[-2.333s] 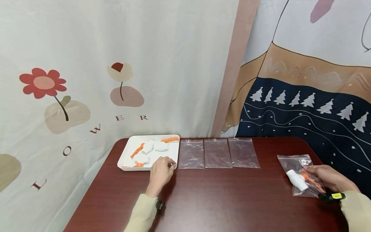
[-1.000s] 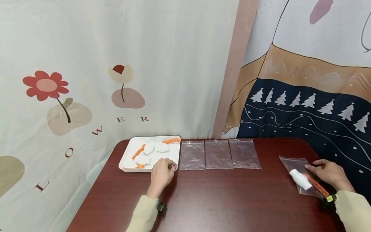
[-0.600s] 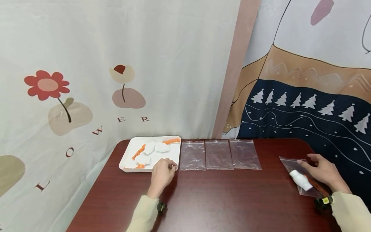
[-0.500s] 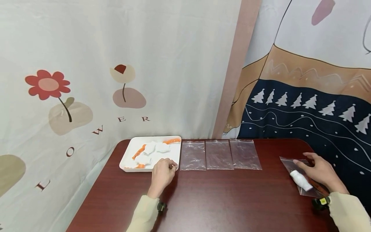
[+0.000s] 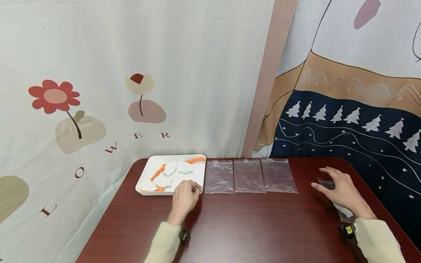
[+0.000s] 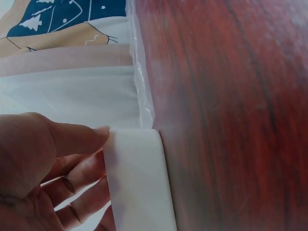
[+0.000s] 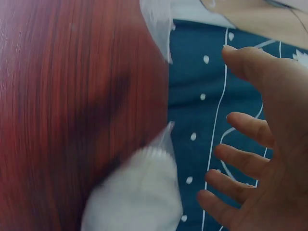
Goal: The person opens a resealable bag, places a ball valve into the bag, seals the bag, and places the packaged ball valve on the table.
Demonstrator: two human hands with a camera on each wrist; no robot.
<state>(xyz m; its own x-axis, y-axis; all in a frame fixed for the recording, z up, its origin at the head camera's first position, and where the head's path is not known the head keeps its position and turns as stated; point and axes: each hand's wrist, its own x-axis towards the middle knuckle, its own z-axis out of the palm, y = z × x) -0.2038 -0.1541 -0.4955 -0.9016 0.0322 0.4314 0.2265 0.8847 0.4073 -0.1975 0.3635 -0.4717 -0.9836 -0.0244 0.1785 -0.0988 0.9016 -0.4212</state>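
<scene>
My left hand (image 5: pixel 184 199) stays at the front right corner of a white tray (image 5: pixel 143 179), fingers loosely bent. In the left wrist view its thumb and fingertips rest at the tray's rim. Inside the tray lie several white rounded pieces (image 5: pixel 185 167) and orange strips (image 5: pixel 158 172). My right hand (image 5: pixel 345 191) is spread above a clear zip bag (image 5: pixel 325 180) at the table's right side, holding nothing. A white piece (image 5: pixel 343 211) shows inside that bag, partly covered by the hand; the right wrist view shows its ribbed end. The bag's orange strip is hidden in the head view.
Three flat clear zip bags (image 5: pixel 219 177) lie in a row right of the tray, along the back of the dark red wooden table (image 5: pixel 256 230). A printed curtain (image 5: pixel 197 80) hangs behind the table and along its right side.
My right hand has let go of the filled bag, spread its fingers and moved left and forward over it. The bag was set down at the right. My left hand has stayed still.
</scene>
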